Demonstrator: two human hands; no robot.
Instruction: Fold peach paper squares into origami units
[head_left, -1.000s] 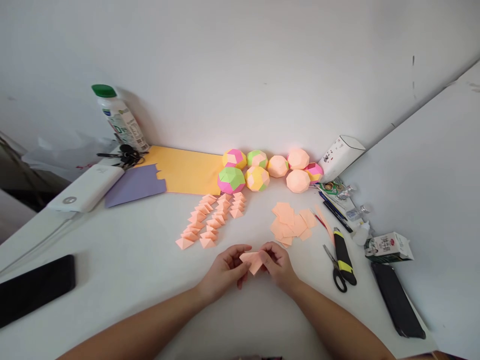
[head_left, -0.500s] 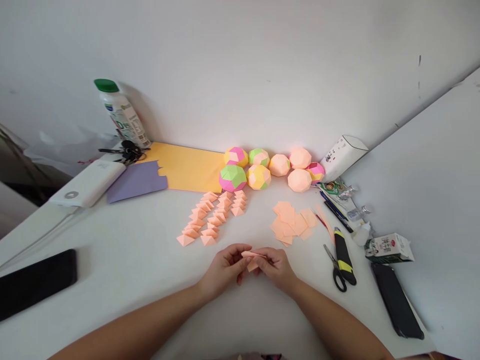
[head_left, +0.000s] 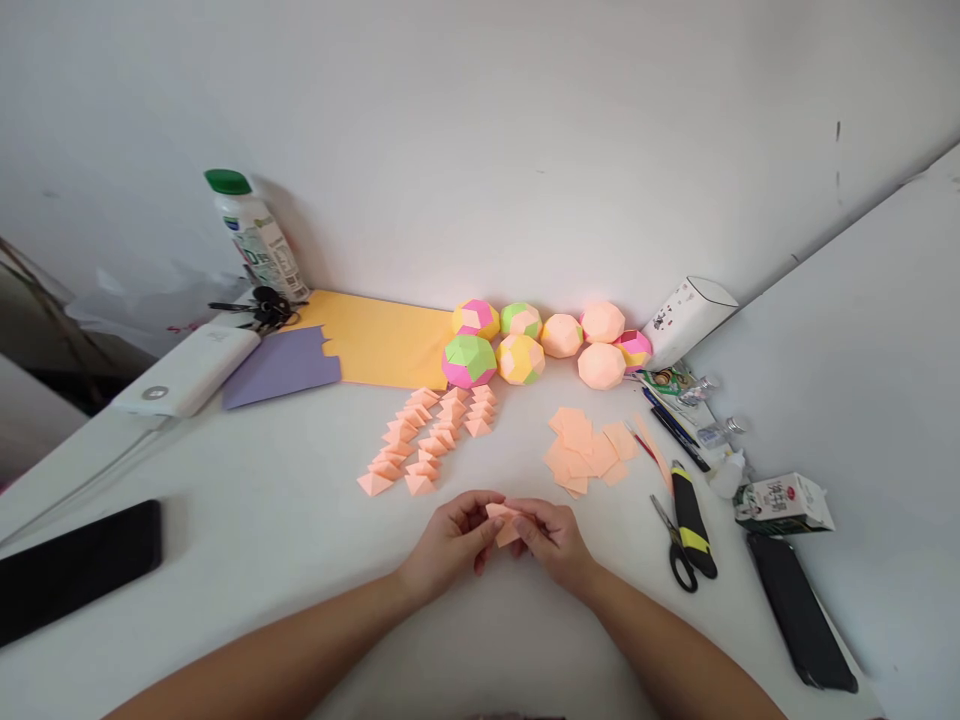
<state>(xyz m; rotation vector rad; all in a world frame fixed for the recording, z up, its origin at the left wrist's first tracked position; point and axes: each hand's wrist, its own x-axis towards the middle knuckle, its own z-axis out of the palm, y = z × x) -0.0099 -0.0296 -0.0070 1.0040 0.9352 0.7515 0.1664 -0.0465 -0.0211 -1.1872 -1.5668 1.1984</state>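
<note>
A small piece of peach paper (head_left: 506,532) is pinched between both hands above the front of the table. My left hand (head_left: 452,540) grips its left side with thumb and fingers, and my right hand (head_left: 553,540) holds the right side. The paper looks folded, though the fingers cover part of it. Beyond my left hand, rows of folded peach paper pieces (head_left: 400,433) stand on the table. Past my right hand lies a loose pile of flat peach paper cutouts (head_left: 577,440). Several faceted paper balls (head_left: 469,361) sit by the wall.
Scissors (head_left: 679,555) and a black-and-yellow cutter (head_left: 691,520) lie to the right, near a milk carton (head_left: 784,503) and a black phone-like slab (head_left: 801,610). Leftward are a black phone (head_left: 79,560), a white power bank (head_left: 191,370), a bottle (head_left: 259,240) and yellow card (head_left: 386,340).
The paper has tilted slightly between my fingers, so its upper flap shows more. Both hands keep their hold. The whole view has shifted a little.
</note>
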